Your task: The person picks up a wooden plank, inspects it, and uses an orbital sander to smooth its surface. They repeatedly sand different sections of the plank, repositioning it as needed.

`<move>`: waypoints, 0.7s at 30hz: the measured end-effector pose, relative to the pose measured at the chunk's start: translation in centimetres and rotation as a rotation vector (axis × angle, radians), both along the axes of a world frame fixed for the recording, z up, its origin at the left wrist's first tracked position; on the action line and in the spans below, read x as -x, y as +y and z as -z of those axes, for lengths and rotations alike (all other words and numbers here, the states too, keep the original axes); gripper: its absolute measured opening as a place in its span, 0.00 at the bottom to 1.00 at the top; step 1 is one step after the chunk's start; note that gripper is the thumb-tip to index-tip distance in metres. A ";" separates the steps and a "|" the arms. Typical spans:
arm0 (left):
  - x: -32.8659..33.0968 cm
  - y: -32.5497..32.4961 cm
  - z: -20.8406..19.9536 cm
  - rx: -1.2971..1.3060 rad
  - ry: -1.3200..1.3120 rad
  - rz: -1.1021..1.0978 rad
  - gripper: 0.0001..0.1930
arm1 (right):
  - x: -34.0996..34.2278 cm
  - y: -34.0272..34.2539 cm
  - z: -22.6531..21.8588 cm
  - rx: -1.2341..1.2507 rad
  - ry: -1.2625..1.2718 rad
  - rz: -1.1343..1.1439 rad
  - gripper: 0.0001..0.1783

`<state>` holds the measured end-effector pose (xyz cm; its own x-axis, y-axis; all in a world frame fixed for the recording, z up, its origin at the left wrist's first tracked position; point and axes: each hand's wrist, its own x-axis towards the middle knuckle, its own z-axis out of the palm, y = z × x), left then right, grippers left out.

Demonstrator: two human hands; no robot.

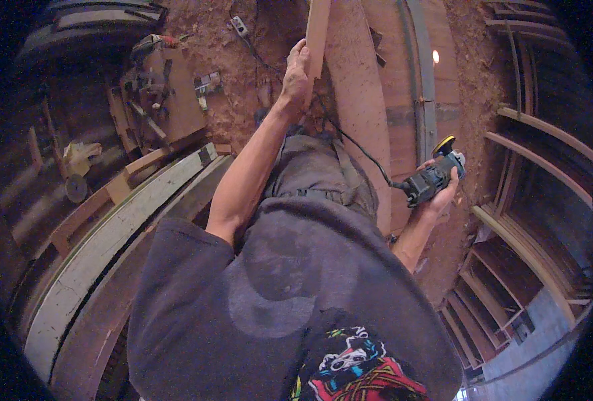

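woodshop seen from above, sawdust floor [229, 40]. left hand [296, 77], upper centre, closed around the edge of one narrow wooden strip [318, 33] standing beside a broad curved plank [356, 107]. right hand [440, 190], centre right, wrapped tight on one black angle grinder [436, 172], its cord [356, 144] trailing up left. grinder held off the wood, so sanding looks paused or unfinished. one strip, one grinder, one cord, several curved frames [537, 160] at right.
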<state>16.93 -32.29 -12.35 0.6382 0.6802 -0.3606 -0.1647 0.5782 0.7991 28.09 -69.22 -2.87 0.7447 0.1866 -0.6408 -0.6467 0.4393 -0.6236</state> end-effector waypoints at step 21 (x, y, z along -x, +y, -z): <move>4.0 -3.4 0.1 -0.942 0.351 -0.201 0.20 | -1.2 -1.0 0.8 0.047 -0.014 0.004 0.32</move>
<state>12.95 -35.67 -12.43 0.4429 0.8663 0.2311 0.1410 -0.3218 0.9362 29.27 -70.20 -3.65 0.7543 0.1536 -0.6383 -0.6361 0.4115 -0.6527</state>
